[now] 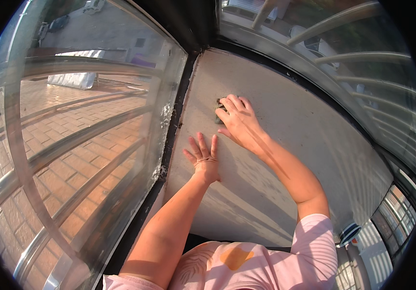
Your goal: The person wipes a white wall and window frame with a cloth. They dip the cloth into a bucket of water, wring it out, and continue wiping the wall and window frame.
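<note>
My right hand (pixel 239 118) presses down on a small dark greenish rag (pixel 219 119), crumpled on the pale window sill (pixel 266 188). Its fingers curl over the top and hide most of the cloth. Just below and to the left, my left hand (pixel 204 157) rests on the same surface, fingers spread, with a thin band around it near the wrist. Nothing is in that hand. Long shadows from my arms fall across the sill.
On the left a glass pane (pixel 169 96) with curved metal bars (pixel 92 118) looks over brick paving. More glass and bars (pixel 367 58) stand at the upper right. Dark frames (pixel 172 130) edge the sill, and a striped item (pixel 349 234) lies at the lower right.
</note>
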Demonstrator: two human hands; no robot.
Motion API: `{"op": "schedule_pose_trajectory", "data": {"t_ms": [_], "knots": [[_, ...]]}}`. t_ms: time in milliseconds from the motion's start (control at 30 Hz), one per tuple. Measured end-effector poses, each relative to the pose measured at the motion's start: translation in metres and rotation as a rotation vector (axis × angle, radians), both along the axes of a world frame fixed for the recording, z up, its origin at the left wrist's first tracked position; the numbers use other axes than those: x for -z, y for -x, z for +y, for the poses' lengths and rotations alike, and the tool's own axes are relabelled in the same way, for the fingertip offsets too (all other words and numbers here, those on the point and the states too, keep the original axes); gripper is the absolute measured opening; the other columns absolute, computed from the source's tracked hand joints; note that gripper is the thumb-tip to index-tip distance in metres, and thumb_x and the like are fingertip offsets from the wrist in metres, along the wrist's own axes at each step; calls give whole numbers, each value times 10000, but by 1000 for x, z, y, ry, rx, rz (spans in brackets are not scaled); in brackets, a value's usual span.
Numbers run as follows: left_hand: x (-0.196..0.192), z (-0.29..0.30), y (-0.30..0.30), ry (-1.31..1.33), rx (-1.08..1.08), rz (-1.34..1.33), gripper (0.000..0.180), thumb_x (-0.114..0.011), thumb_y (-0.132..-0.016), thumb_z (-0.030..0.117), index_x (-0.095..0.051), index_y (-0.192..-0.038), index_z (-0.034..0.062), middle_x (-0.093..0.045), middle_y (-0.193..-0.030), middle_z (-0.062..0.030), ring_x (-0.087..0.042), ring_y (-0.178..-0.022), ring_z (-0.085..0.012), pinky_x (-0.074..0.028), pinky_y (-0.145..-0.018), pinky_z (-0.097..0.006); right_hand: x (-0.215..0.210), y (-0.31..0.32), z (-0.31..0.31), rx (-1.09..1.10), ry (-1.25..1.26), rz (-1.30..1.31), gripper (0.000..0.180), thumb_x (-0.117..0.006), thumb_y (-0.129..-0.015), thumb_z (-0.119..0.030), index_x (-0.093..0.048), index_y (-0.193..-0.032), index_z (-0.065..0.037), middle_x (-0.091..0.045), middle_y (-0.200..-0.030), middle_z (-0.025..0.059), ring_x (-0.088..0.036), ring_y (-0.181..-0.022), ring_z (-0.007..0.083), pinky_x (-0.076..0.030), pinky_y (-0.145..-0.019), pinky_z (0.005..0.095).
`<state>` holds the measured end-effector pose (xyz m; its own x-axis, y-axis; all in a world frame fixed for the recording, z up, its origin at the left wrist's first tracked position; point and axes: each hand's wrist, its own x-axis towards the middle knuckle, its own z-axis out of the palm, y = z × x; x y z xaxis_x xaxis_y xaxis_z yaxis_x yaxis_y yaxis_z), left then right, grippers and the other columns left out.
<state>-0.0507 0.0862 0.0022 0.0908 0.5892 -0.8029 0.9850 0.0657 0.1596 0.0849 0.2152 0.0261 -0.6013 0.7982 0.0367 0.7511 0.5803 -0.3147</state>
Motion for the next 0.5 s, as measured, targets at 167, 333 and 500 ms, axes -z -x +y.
{"op": "schedule_pose_trajectory", "data": {"t_ms": [167, 333, 500], "knots": [[-5, 4, 2, 31, -30, -5, 1503, -884, -379, 396, 184, -1416, 186, 256, -1412, -287, 223, -1269, -545, 8, -943, -748, 40, 26, 31, 46, -44, 537, 186, -561, -738, -25, -591, -922, -26, -556, -1040, 75, -477, -1070, 264, -389, -930, 404], [-5, 6, -3, 43, -18, -13, 1502, -884, -376, 390, 180, -1417, 192, 247, -1416, -285, 223, -1269, -544, 13, -944, -747, 47, 58, 99, 122, -263, 365, 187, -557, -752, -52, -592, -934, -27, -563, -1015, 102, -495, -1041, 282, -410, -897, 405], [0, 1, 0, 17, -38, -33, 1502, -886, -371, 386, 174, -1419, 194, 240, -1421, -282, 222, -1271, -542, 16, -942, -749, 57, 60, 115, 130, -279, 227, 186, -583, -742, -82, -595, -925, -48, -561, -993, 96, -511, -1002, 271, -424, -863, 397]]}}
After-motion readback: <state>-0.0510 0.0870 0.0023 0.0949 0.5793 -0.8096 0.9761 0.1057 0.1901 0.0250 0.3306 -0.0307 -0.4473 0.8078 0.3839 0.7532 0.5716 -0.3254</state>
